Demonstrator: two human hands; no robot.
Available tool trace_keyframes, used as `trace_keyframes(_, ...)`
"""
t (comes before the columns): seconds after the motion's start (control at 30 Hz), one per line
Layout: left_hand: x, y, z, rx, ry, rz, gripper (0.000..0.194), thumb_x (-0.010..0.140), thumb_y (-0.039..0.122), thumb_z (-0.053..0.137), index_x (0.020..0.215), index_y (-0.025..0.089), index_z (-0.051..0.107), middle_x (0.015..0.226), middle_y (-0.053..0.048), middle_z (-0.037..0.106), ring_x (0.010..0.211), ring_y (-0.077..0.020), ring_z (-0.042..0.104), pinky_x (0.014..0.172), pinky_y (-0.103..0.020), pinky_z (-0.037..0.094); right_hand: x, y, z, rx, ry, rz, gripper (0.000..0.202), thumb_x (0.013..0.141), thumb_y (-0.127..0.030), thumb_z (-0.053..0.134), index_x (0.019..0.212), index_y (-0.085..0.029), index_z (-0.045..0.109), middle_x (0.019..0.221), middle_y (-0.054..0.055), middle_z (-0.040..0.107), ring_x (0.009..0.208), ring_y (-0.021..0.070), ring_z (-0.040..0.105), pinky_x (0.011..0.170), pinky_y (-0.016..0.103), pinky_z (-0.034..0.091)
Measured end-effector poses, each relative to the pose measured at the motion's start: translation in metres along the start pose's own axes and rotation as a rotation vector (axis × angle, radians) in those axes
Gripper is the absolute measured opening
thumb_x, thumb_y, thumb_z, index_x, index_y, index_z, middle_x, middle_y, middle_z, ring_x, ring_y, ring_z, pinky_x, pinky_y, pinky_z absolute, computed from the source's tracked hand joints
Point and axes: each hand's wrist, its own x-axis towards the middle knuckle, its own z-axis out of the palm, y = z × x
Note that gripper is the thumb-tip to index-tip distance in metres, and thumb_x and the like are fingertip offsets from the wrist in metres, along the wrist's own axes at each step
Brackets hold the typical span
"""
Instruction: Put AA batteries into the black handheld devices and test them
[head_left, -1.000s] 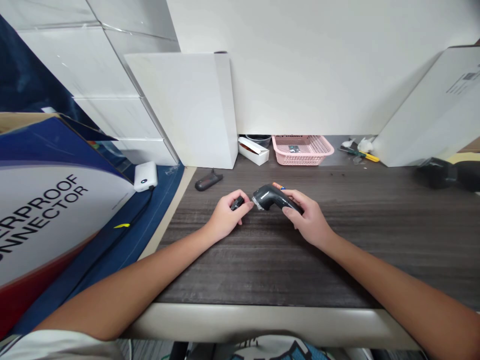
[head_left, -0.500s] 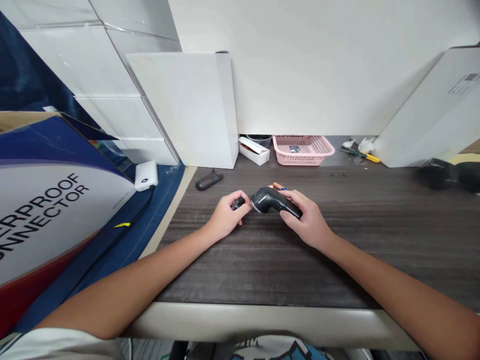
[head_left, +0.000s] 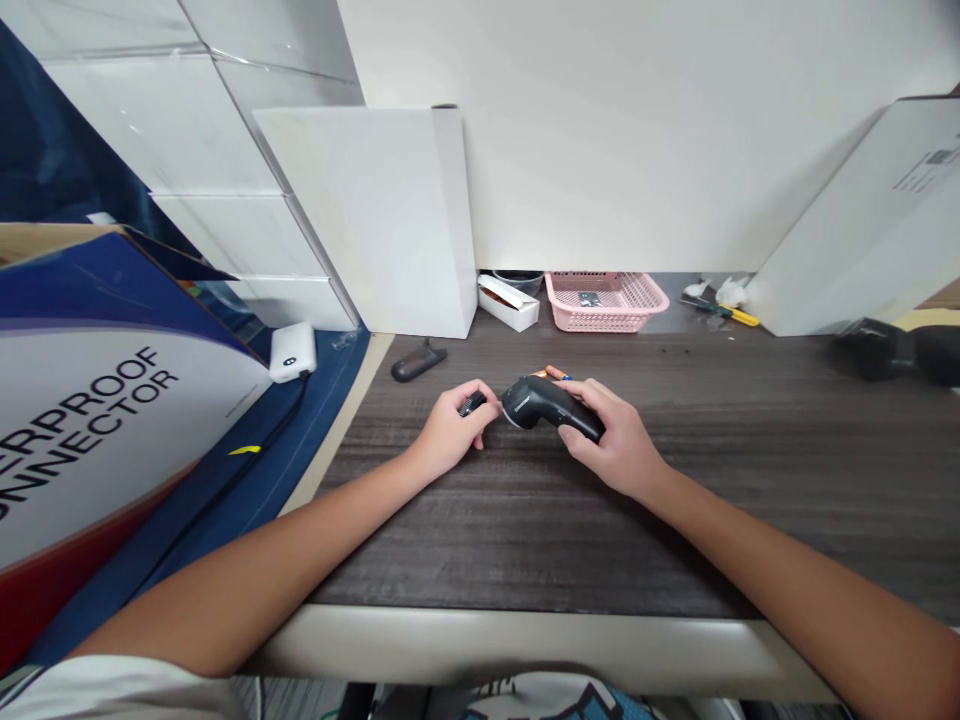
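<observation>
The right hand [head_left: 615, 440] has its grip closed around the handle of a black angled device [head_left: 553, 400], held low over the near-middle of the desk [head_left: 540, 540], its head tilted left. The left hand [head_left: 454, 425] pinches a small dark ribbed piece [head_left: 472, 403] between thumb and fingers, just beside that head.

From here the device looks like hard plastic, light enough for one hand though probably heavier toward the head; the smooth shell might slip, so the handle is the sound place to hold. The little piece seems stiff, and its thin ribs could be the fragile part, so I'd take it by its sides. Orange-tipped batteries [head_left: 559, 373] lie just beyond the device.
</observation>
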Motion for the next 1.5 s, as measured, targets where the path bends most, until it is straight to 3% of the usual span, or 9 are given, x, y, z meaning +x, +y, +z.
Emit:
trace_keyframes(0.2, 0.001, 0.002, -0.002, -0.045, 0.146, 0.036, 0.028, 0.089, 0.043, 0.075, 0.085, 0.019, 0.060, 0.057, 0.007, 0.050, 0.045, -0.0090, 0.048, 0.047, -0.020, 0.041, 0.000, -0.001, -0.003, 0.064, 0.054, 0.032, 0.041, 0.090, -0.025, 0.064, 0.130, -0.022, 0.068, 0.123, 0.010, 0.072, 0.108, 0.0293, 0.070, 0.098, 0.044, 0.052)
trace_keyframes(0.3, -0.006, 0.014, -0.003, 0.013, 0.174, 0.144, 0.029, 0.093, 0.042, 0.075, 0.086, 0.019, 0.060, 0.060, 0.006, 0.052, 0.049, -0.0082, 0.051, 0.051, -0.019, 0.042, -0.002, 0.004, 0.000, 0.192, 0.088, 0.160, 0.041, 0.093, -0.032, 0.061, 0.132, -0.020, 0.068, 0.103, 0.008, 0.074, 0.082, 0.0232, 0.070, 0.077, 0.038, 0.057)
trace_keyframes(0.43, -0.024, 0.036, 0.004, -0.017, 0.137, 0.285, 0.026, 0.096, 0.040, 0.074, 0.088, 0.019, 0.060, 0.069, 0.005, 0.055, 0.054, -0.0081, 0.054, 0.055, -0.021, 0.045, -0.003, 0.010, 0.007, 0.410, 0.074, 0.369, 0.044, 0.094, -0.041, 0.060, 0.131, -0.019, 0.067, 0.072, -0.002, 0.060, 0.054, 0.0150, 0.054, 0.050, 0.028, 0.048)
trace_keyframes(0.67, -0.059, 0.073, 0.015, -0.062, -0.029, 0.433, 0.016, 0.099, 0.027, 0.071, 0.089, 0.017, 0.062, 0.080, 0.001, 0.058, 0.063, -0.0090, 0.053, 0.063, -0.026, 0.043, 0.000, 0.006, 0.013, 0.570, 0.001, 0.499, 0.027, 0.093, -0.042, 0.053, 0.094, -0.018, 0.065, 0.063, 0.000, 0.060, 0.054, 0.0160, 0.055, 0.046, 0.026, 0.047)
trace_keyframes(1.07, -0.073, 0.092, 0.017, -0.099, -0.127, 0.515, 0.012, 0.095, 0.020, 0.074, 0.089, 0.017, 0.064, 0.081, -0.002, 0.061, 0.074, -0.0120, 0.056, 0.069, -0.026, 0.045, 0.001, 0.006, 0.013, 0.560, -0.006, 0.527, 0.027, 0.090, -0.045, 0.057, 0.089, -0.019, 0.064, 0.069, 0.002, 0.064, 0.057, 0.0162, 0.058, 0.045, 0.026, 0.047)
trace_keyframes(1.2, -0.055, 0.066, 0.018, -0.221, -0.161, 0.316, 0.024, 0.096, 0.035, 0.073, 0.086, 0.017, 0.061, 0.076, -0.001, 0.059, 0.061, -0.0103, 0.054, 0.058, -0.025, 0.044, 0.001, 0.010, 0.013, 0.588, -0.019, 0.542, 0.030, 0.091, -0.045, 0.054, 0.087, -0.018, 0.066, 0.065, 0.002, 0.065, 0.055, 0.0164, 0.059, 0.046, 0.025, 0.045)
trace_keyframes(1.33, -0.026, 0.027, 0.016, -0.512, -0.239, -0.038, 0.047, 0.101, 0.062, 0.040, 0.088, 0.019, 0.053, 0.071, -0.004, 0.062, 0.040, -0.0121, 0.046, 0.035, -0.022, 0.025, 0.002, 0.016, 0.015, 0.686, 0.001, 0.562, 0.037, 0.093, -0.048, 0.050, 0.087, -0.016, 0.067, 0.059, 0.004, 0.065, 0.050, 0.0165, 0.057, 0.046, 0.026, 0.045)
trace_keyframes(1.43, -0.012, 0.013, 0.016, -0.679, -0.246, -0.111, 0.030, 0.087, 0.047, 0.052, 0.100, 0.020, 0.052, 0.081, -0.002, 0.061, 0.046, -0.0088, 0.038, 0.041, -0.017, 0.021, 0.003, 0.017, 0.018, 0.751, 0.055, 0.591, 0.037, 0.090, -0.051, 0.051, 0.087, -0.017, 0.066, 0.065, 0.005, 0.066, 0.051, 0.0172, 0.057, 0.043, 0.026, 0.043)
trace_keyframes(1.5, -0.010, 0.011, 0.016, -0.693, -0.208, -0.138, 0.035, 0.080, 0.036, 0.058, 0.111, 0.022, 0.050, 0.089, -0.002, 0.061, 0.051, -0.0081, 0.036, 0.045, -0.017, 0.024, 0.003, 0.015, 0.018, 0.731, 0.101, 0.602, 0.036, 0.089, -0.051, 0.053, 0.092, -0.018, 0.066, 0.074, 0.005, 0.069, 0.055, 0.0175, 0.059, 0.043, 0.026, 0.045)
